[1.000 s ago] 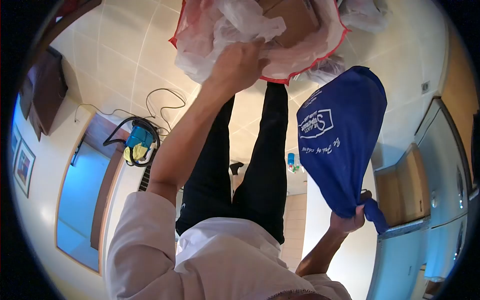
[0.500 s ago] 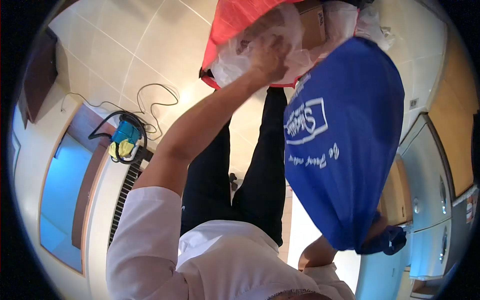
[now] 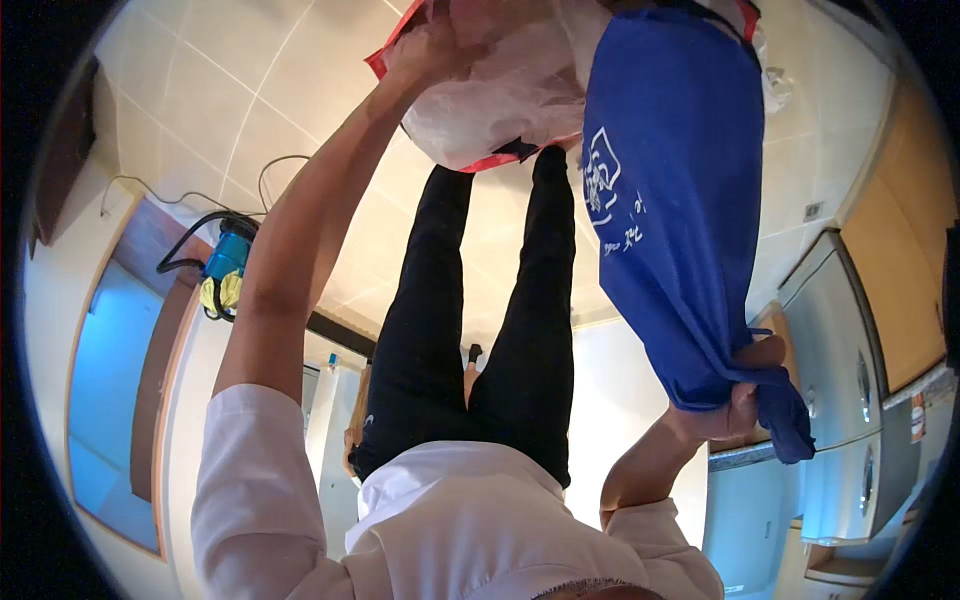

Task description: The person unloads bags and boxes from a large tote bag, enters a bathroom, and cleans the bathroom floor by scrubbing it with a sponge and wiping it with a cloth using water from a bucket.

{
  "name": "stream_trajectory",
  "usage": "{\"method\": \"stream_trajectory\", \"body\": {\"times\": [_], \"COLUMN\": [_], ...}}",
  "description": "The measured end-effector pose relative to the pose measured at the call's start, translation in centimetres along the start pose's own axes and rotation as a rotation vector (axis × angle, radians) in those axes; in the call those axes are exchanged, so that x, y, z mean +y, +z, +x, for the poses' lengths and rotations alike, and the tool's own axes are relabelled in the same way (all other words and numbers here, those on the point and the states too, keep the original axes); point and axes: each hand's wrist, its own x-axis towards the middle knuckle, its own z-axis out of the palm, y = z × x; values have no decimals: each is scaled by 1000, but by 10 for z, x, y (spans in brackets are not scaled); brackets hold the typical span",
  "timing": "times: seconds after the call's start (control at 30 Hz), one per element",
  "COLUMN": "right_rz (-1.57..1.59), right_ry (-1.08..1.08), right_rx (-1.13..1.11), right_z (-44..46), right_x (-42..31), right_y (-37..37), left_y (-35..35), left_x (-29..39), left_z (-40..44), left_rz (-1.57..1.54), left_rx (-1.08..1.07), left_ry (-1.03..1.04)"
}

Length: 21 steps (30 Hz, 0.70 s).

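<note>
My right hand (image 3: 742, 402) is wrapped round the gathered, twisted end of a blue cloth bag (image 3: 690, 200) with white lettering. The bag's wide end reaches up over the right side of a red bag (image 3: 490, 160). White translucent plastic (image 3: 520, 90) lines or fills the red bag, which is partly cut off by the top of the view. At the upper left, my left hand (image 3: 428, 50) is closed at the red bag's left edge, its fingertips partly hidden by plastic and a little blurred.
Light floor tiles (image 3: 200, 110) surround my legs. A blue vacuum cleaner (image 3: 230, 250) with a black hose and a cable stands at left. On the right are a fridge (image 3: 840, 340) and wooden cabinets (image 3: 900, 260). A crumpled white plastic bag (image 3: 775, 90) lies beyond the blue bag.
My left hand has moved from inside the red bag to its left edge. My right hand has risen with the blue bag's twisted end, and the bag has shifted up in view.
</note>
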Motion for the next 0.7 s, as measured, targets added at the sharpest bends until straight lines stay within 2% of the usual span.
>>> {"method": "stream_trajectory", "body": {"times": [0.03,0.1,0.13,0.2,0.23,0.33,0.4,0.47,0.53,0.57,0.63,0.67,0.7], "right_rz": [-5,-152,-203,-150,-137,-189,-123,-48,9,-133,-275,-126,25], "right_ry": [-4,-73,-98,-5,27,20,60,106,141,47,-51,61,172], "right_rx": [-5,61,85,-68,-122,-144,-135,-171,-203,-33,154,75,-3], "right_z": [2,5,6,8,10,16,16,19,23,28,29,28,26], "right_x": [-1,-4,-5,-8,-10,-16,-13,-15,-23,-26,-27,-27,-27], "right_y": [5,10,9,-6,-10,-12,-20,-19,-5,6,21,25,28], "left_y": [-4,31,46,85,94,95,78,58,-11,-49,-99,-111,-109], "left_x": [0,3,29,77,104,151,150,137,141,149,133,118,98], "left_z": [1,-11,-33,-77,-104,-122,-111,-107,-101,-95,-77,-72,-62], "left_rz": [58,85,-134,-200,-274,-349,-279,-239,-366,-406,-524,-600,-412], "left_rx": [-46,-103,-94,-98,-423,-560,-554,-262,-323,-243,-47,73,313], "left_ry": [-44,151,130,319,287,350,338,390,167,192,223,223,237]}}
